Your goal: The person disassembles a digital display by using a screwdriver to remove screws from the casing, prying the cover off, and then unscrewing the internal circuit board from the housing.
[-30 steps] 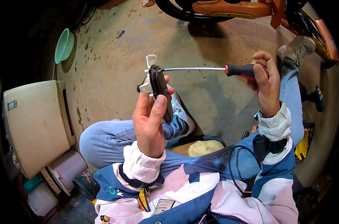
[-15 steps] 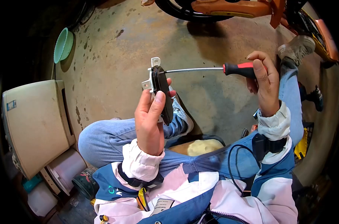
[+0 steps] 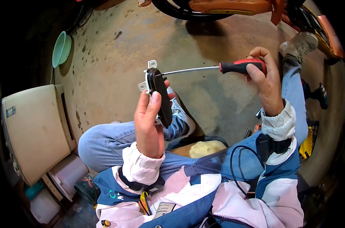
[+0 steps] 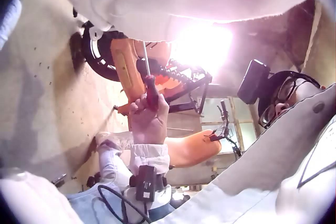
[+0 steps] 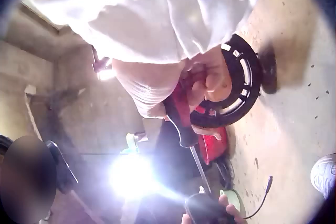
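The left hand (image 3: 149, 129) grips a dark oval part (image 3: 162, 99) with a white bracket (image 3: 152, 64) along its left side, held upright above the lap. In the right hand (image 3: 269, 85) is a red and black screwdriver (image 3: 239, 67), pinched at its handle. The shaft runs left, and its tip meets the upper part of the dark piece. In the right wrist view the screwdriver (image 5: 184, 119) points down to the dark part (image 5: 209, 209). The left wrist view shows the right hand (image 4: 148, 121) around the handle; a sleeve hides the left hand there.
An orange motorbike (image 3: 233, 7) stands at the top. On the left are a green basin (image 3: 61, 49), a beige box (image 3: 34, 131) and a pink-white bucket (image 3: 69, 174). A black power tool (image 3: 319, 95) lies at the right, near a yellow item (image 3: 306, 147).
Both hands have shifted slightly left with the part and screwdriver. The dark part has turned to show more of its broad face, and the screwdriver's handle now sits a little higher than its tip.
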Available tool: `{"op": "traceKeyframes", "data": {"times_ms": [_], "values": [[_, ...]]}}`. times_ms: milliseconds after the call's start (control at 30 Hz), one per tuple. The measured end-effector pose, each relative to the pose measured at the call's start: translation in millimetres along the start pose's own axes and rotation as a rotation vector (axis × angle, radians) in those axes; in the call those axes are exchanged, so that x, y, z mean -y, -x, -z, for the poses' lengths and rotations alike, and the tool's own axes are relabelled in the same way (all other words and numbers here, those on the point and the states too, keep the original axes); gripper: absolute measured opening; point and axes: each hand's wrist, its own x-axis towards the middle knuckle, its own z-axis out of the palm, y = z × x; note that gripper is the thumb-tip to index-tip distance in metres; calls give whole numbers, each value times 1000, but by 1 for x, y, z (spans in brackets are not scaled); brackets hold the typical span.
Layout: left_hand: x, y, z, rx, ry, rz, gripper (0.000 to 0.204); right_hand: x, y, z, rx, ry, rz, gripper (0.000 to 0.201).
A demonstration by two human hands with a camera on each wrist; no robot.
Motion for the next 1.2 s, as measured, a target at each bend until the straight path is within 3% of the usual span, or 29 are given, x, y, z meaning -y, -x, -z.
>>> {"op": "traceKeyframes", "data": {"times_ms": [67,200,267,367,400,567,667,767,800,867,1000,1100,1167,1200], "values": [[-1,1,-2,-1,-5,4,42,-11,-4,-3,-40,-23,287,36],[-2,1,-4,-17,-13,11,42,-7,-3,-4,-46,-95,259,37],[-3,2,-5,-27,-16,15,42,5,0,2,32,-89,-64,41],[-3,3,-4,-23,-15,25,42,2,-1,3,10,-77,-55,42],[-5,3,-6,-28,50,43,39,-1,-2,6,19,10,70,43],[-4,4,-9,-40,-6,33,42,-8,-3,2,59,-106,222,50],[-5,4,-8,-45,37,31,39,-4,-3,1,64,-131,164,50],[-6,5,-9,-56,35,43,39,11,-2,9,131,-3,-125,53],[-5,4,-9,-55,36,44,39,8,-2,9,131,-2,-125,53],[-4,4,-9,-57,-29,31,42,-5,-2,5,29,48,129,50],[-5,4,-9,-54,32,32,39,-11,-4,0,64,-66,301,46],[-5,4,-9,-58,24,39,39,-3,-3,-1,60,-101,225,42],[-5,4,-8,-62,22,42,39,7,-1,4,100,-95,-106,40],[-5,4,-8,-61,22,43,39,7,-1,5,99,-96,-107,40]]}}
